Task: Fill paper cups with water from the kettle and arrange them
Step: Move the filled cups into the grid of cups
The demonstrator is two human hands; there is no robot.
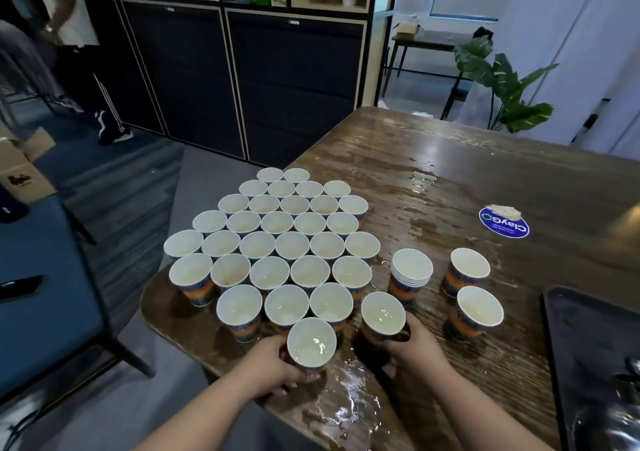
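Several paper cups (292,243) with water stand packed in rows on the left part of the wooden table (450,173). My left hand (273,367) grips a filled cup (311,341) at the near end of the group. My right hand (412,343) grips another filled cup (382,314) just to the right of it. A stack of empty cups (411,270) stands behind my right hand. Two more filled cups (469,267) (479,307) stand apart on the right. The kettle is not clearly seen.
Water is spilled over the table around the cups and near the front edge (349,412). A round blue sticker (504,222) lies at mid-table. A dark tray (588,346) holds dark objects at the right. Blue chairs (41,295) stand left of the table.
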